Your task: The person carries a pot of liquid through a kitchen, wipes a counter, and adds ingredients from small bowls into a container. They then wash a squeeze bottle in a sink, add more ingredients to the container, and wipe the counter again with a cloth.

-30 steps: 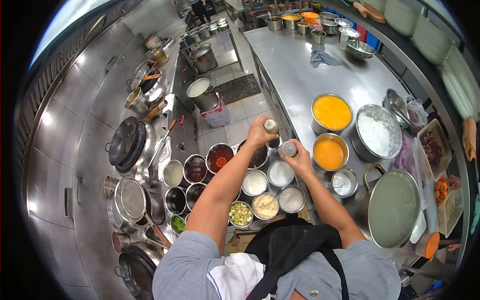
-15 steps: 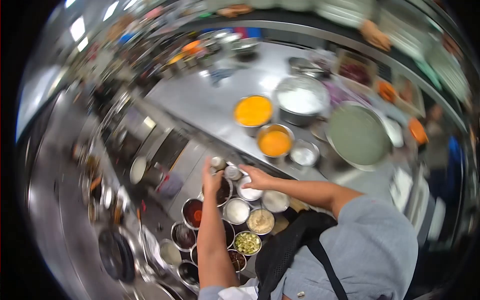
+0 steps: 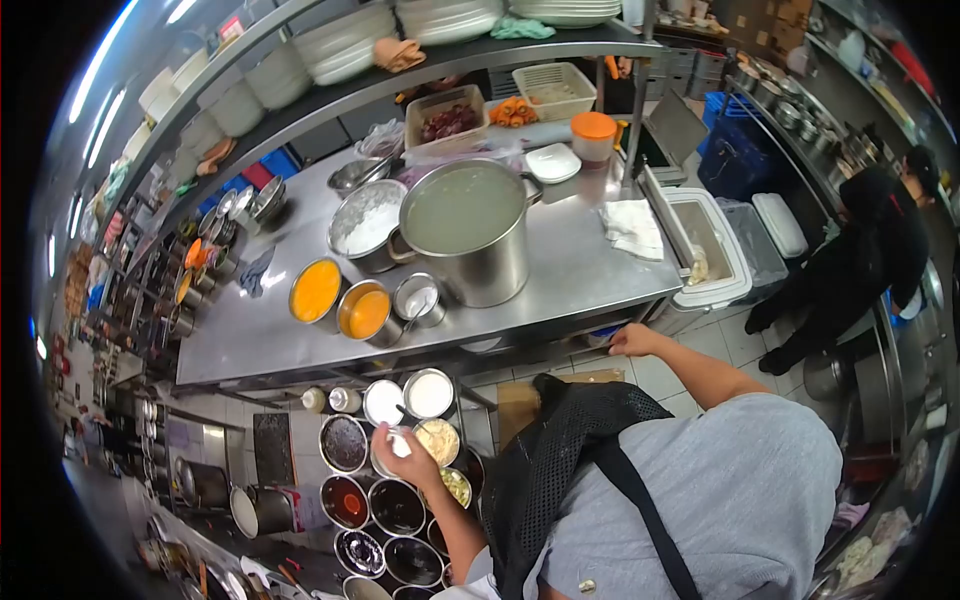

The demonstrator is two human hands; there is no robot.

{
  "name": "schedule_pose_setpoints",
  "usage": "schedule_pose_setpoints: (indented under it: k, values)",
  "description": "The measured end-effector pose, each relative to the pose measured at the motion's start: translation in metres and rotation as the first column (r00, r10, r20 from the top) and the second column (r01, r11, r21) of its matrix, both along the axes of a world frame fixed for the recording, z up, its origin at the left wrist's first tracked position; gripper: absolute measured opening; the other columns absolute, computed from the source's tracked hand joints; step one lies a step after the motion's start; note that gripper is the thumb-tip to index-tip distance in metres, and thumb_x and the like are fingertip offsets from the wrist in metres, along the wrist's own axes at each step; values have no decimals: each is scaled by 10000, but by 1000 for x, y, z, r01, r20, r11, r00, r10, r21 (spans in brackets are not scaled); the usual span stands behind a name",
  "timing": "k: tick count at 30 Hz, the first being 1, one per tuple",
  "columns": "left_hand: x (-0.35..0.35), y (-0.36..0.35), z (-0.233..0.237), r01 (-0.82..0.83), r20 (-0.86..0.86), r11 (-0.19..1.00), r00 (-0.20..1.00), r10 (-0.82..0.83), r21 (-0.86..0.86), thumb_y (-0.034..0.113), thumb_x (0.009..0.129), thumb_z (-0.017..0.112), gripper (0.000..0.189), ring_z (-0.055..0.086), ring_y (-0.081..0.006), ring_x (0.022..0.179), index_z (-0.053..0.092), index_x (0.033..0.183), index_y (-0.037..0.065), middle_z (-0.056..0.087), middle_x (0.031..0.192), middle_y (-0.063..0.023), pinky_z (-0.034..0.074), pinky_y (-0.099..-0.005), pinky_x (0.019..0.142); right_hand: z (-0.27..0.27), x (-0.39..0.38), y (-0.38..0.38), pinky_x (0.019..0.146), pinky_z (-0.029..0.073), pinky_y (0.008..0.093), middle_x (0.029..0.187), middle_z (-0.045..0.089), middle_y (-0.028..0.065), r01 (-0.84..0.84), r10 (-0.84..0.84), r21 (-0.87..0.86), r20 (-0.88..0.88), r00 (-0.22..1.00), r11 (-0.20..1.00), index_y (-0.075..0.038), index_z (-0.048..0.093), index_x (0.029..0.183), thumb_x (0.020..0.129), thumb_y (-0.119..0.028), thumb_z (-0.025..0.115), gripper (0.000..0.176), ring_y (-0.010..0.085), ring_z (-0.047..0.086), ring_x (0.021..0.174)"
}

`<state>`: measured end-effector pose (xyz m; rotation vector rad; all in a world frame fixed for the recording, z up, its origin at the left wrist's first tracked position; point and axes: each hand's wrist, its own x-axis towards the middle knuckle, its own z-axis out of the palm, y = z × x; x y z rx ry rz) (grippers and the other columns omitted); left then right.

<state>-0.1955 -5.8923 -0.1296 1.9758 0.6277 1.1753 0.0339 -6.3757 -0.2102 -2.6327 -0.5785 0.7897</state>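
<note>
My left hand (image 3: 408, 462) hovers over the round metal pots of ingredients, its fingers apart and nothing seen in them. Beneath and beside it are a pot of white powder (image 3: 384, 402), a pot of pale yellow crumbly stuff (image 3: 438, 440) and one of chopped green pieces (image 3: 456, 486). To its left stands a pot of dark sauce (image 3: 344, 442); two small lidded jars (image 3: 345, 400) sit beyond. My right hand (image 3: 637, 341) is held out by the steel table's front edge, fingers curled together, nothing visible in them.
On the steel table (image 3: 590, 275) stand a large stockpot (image 3: 480, 265), two pots of orange liquid (image 3: 318, 288), a bowl of white powder (image 3: 365, 225) and a folded white cloth (image 3: 632, 230). A white bin (image 3: 725, 290) is at the table's end. A person in black (image 3: 850, 260) stands at right.
The view has turned to the right. My right hand has left the small jars and white-filled pots and swung right. My left hand has drawn back from the jars over nearer pots.
</note>
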Motion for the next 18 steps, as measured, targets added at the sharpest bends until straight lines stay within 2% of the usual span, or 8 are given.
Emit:
schedule_pose_setpoints:
  k: [1,3,7,11,14,15,17,18]
  values:
    - [5,-19,-1,57,-30,998,998,-57,-6,-33,823,682,337,600,-291,1096,629,1155,-16,633,1150,-158,476,-399,939,-1,8,-16,918,534,452,1099,710,206,192,-191,66,-11,981,979,-56,716,1140,795,-320,762,436,351,678,1052]
    - [11,-49,-8,204,-98,973,976,-194,111,-38,799,683,333,601,-333,1075,637,1128,-14,633,1126,-174,467,-417,957,0,28,-42,922,528,458,1095,711,208,297,-311,94,235,921,950,-48,705,1160,813,-311,752,438,366,680,1030]
    - [27,-110,-14,438,-168,899,886,-432,-5,-35,786,686,332,610,-369,1047,643,1112,5,640,1103,-188,470,-423,952,32,101,-61,966,500,466,1131,681,253,404,-514,365,284,809,838,-66,632,1276,861,-317,713,491,418,631,1096]
    - [63,-159,-46,542,-156,840,828,-539,-26,-21,783,710,331,659,-345,974,668,1108,27,681,1029,-167,519,-409,871,47,178,-70,968,481,480,1268,577,271,244,-513,502,513,688,830,-82,529,1376,943,-235,625,470,433,587,1115]
    - [101,-195,-53,501,-236,863,833,-501,-64,-38,772,716,340,673,-322,936,679,1102,33,686,1037,-156,533,-385,839,4,222,-76,1084,416,496,1437,442,309,131,-382,410,622,683,903,-126,470,1446,983,-301,559,503,472,430,1333]
    - [122,-208,-46,471,-215,880,855,-471,-55,-38,772,716,340,673,-322,936,679,1102,33,686,1037,-156,533,-385,839,-58,262,-93,1096,404,503,1507,387,281,78,-100,63,567,818,995,-129,454,1467,979,-382,551,558,468,383,1383]
    - [144,-235,-36,366,-188,922,904,-384,-122,-56,761,714,350,675,-298,919,680,1098,33,686,1023,-145,533,-371,842,-19,269,-95,1088,406,507,1474,460,254,15,-34,39,584,811,999,-135,566,1386,962,-441,562,523,454,420,1372]
    - [157,-246,-30,328,-178,935,920,-349,-138,-67,758,710,352,676,-279,908,678,1094,32,687,1011,-139,537,-357,829,-3,305,-87,1037,443,506,1352,554,253,88,-76,-14,377,923,996,-122,630,1300,955,-453,572,483,431,512,1281]
